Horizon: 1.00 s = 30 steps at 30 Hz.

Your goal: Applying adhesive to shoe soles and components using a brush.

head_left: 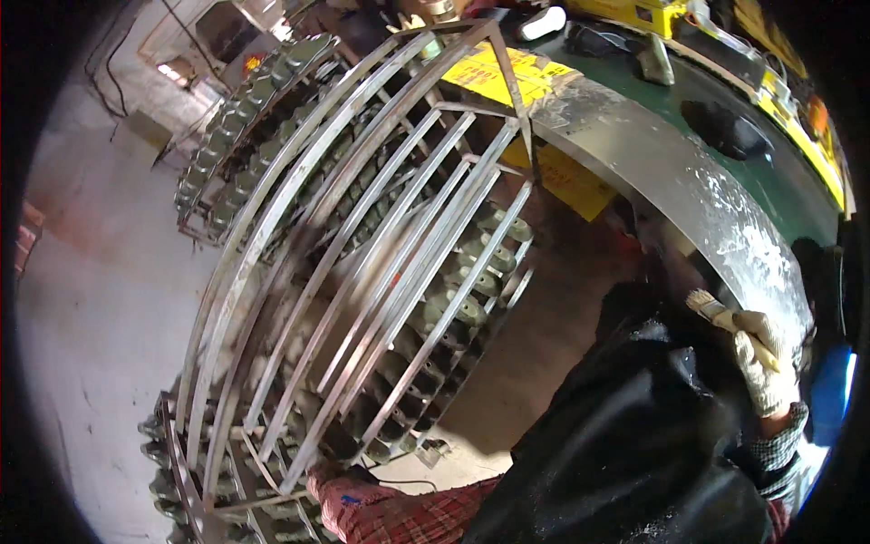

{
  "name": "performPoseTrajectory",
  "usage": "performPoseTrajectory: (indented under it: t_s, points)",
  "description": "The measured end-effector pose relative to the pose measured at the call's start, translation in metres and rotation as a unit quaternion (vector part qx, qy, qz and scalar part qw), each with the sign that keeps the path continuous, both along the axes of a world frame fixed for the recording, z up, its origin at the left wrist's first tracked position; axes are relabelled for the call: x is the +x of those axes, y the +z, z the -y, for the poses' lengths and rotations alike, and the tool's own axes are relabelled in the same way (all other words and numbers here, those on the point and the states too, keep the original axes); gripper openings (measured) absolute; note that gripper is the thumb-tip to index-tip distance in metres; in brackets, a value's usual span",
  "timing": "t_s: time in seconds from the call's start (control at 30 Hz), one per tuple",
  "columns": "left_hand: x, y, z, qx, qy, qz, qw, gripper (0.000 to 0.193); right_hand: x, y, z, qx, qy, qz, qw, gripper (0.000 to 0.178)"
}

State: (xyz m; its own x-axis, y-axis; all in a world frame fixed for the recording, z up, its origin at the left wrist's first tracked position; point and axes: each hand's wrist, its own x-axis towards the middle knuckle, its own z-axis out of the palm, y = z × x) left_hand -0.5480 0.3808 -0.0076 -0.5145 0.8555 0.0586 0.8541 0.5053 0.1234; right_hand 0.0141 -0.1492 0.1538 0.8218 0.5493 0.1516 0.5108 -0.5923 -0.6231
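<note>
In my right hand (763, 367), which wears an off-white knitted glove, is a flat brush (711, 309). Its pale bristles point toward the bench and its handle lies under my closed fingers. My left hand (322, 475) reaches out from a red plaid sleeve to the near end of a metal rack (294, 390). Its fingers are mostly hidden there, so I cannot tell whether it grips a bar. Long, narrow metal bars form the rack, and rows of grey-green rounded metal parts (458, 308) show between and beyond them.
A workbench with a grey metal front strip (671, 172) and a green top (770, 163) curves along the right. Yellow printed sheets (494, 77) lie at its far end. More stacked parts (245, 127) stand at the back left. A black apron (625, 426) covers my front.
</note>
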Motion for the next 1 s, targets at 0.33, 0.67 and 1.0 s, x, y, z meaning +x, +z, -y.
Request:
performPoseTrajectory:
  t_s: [0.33,0.67,1.0]
  points:
    - [0.063,-0.013,0.018,0.066,-0.052,0.044,0.996,0.051,-0.024,-0.006,0.005,0.287,0.090,-0.195,0.933,0.029]
    - [0.250,-0.032,0.032,0.036,-0.176,0.112,0.977,0.065,-0.009,-0.015,0.039,0.412,0.071,-0.290,0.861,0.034]
    - [0.504,-0.093,-0.018,-0.154,-0.283,0.723,0.611,0.043,0.024,-0.035,0.105,0.188,-0.085,-0.045,0.977,0.034]
